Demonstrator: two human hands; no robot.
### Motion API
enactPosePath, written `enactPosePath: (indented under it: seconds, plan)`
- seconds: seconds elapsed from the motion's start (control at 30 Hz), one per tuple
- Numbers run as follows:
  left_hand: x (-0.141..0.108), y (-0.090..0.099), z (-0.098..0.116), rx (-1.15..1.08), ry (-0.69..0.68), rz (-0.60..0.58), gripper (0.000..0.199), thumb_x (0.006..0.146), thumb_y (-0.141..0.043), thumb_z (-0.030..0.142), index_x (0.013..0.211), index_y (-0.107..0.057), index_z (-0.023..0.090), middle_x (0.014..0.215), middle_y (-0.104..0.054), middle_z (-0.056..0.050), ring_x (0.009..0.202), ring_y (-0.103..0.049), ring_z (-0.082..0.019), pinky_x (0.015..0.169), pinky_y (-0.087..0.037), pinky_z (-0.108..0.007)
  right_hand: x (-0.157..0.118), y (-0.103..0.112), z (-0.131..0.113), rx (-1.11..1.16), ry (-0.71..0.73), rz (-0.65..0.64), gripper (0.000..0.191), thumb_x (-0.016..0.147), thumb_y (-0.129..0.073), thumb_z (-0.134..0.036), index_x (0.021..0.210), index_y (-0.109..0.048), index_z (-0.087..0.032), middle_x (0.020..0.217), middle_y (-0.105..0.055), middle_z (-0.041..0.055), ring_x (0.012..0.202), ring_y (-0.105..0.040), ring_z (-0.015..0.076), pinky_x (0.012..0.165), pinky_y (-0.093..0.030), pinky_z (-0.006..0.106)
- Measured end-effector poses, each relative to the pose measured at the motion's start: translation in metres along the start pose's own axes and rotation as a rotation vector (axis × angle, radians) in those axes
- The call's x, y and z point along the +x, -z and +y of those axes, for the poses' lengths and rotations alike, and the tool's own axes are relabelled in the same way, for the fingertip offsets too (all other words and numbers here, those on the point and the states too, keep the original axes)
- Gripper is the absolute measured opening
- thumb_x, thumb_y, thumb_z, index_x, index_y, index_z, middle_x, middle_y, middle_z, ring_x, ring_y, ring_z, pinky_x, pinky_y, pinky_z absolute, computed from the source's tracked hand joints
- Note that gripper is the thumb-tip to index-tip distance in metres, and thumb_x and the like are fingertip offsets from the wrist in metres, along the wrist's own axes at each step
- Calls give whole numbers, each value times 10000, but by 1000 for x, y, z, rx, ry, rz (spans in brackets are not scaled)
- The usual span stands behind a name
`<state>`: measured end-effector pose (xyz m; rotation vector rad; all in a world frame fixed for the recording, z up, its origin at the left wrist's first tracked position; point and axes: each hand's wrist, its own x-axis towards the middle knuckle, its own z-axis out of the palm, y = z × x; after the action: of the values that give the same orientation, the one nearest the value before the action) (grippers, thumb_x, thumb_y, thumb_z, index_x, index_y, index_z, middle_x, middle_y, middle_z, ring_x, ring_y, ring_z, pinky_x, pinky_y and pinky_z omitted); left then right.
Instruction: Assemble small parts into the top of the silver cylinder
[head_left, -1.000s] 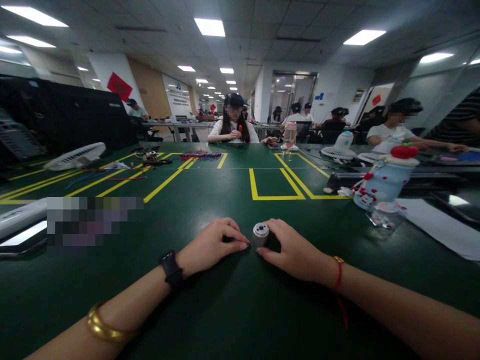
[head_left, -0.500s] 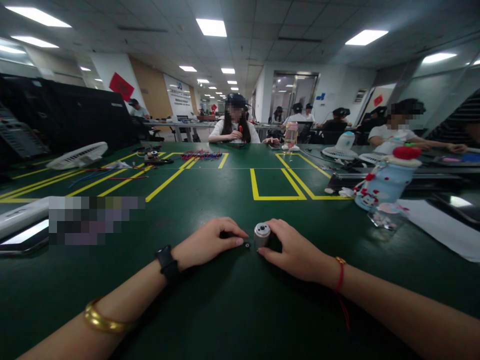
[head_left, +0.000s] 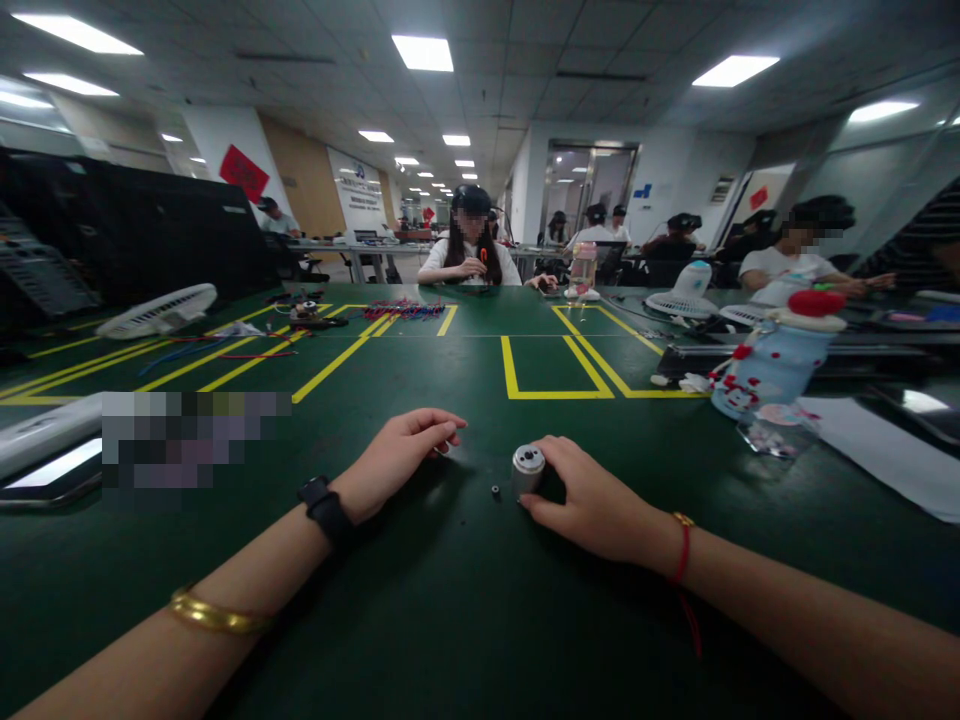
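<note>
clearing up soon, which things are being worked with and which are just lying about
Apparently in use:
metal cylinder in the right hand
small round part beside it

Just lying about:
light-blue bottle
white paper
red and blue wires
white fan at left

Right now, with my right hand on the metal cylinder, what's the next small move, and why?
Probably move your left hand over to the small ring-shaped part: it lies on the table beside the metal cylinder, which your right hand grips upright, while your left hand touches neither.
</note>
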<state>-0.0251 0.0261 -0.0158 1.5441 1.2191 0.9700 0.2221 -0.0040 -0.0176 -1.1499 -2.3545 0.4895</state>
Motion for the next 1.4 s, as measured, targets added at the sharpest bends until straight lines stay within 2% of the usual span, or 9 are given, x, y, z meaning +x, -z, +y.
enactPosePath:
  seconds: [0.4,0.57,0.67,0.77,0.97,1.13,1.4]
  plan:
    - [-2,-1,2,108,-7,-23,290,851,-519,372,1019,-650,175,898,-660,-47,822,-593,-180,746,-451,-298,0,0,0,-8,-2,4,283,778,-640,-247,1031,-530,-183,979,-565,64,871,-502,210,774,-411,356]
    - [-5,-4,2,226,-46,-127,293,830,-545,386,1012,-658,185,903,-676,-42,818,-607,-193,728,-453,-306,0,-1,1,-4,1,4,271,775,-640,-244,1013,-525,-184,970,-562,58,858,-499,204,762,-409,350]
    - [-10,-10,7,385,-141,-221,271,790,-600,366,994,-681,208,917,-669,-39,803,-596,-193,711,-448,-303,1,-3,2,-3,1,17,272,758,-651,-225,997,-529,-184,958,-561,59,854,-499,205,756,-406,349]
    - [-14,-16,12,509,-271,-266,230,769,-645,339,969,-702,241,973,-643,-39,892,-575,-205,791,-430,-320,1,-3,3,2,-1,22,277,753,-655,-216,1000,-533,-184,954,-565,61,850,-501,206,754,-405,351]
    - [-16,-21,12,586,-310,-252,206,788,-640,376,944,-717,266,951,-610,-33,899,-565,-209,794,-420,-324,0,-3,3,2,6,15,269,768,-651,-239,1004,-534,-188,962,-563,60,865,-502,209,760,-408,353]
    - [-15,-21,13,552,-309,-244,159,812,-615,338,888,-719,244,941,-622,-29,892,-566,-196,806,-419,-317,0,-3,3,-13,17,27,247,762,-647,-227,977,-532,-183,939,-560,56,856,-498,208,757,-404,346]
    - [-13,-21,27,411,-214,-60,237,853,-554,378,960,-677,207,938,-674,-33,748,-586,-175,669,-439,-293,1,-3,2,-8,21,24,243,770,-639,-227,982,-530,-182,942,-562,55,843,-495,205,748,-401,348]
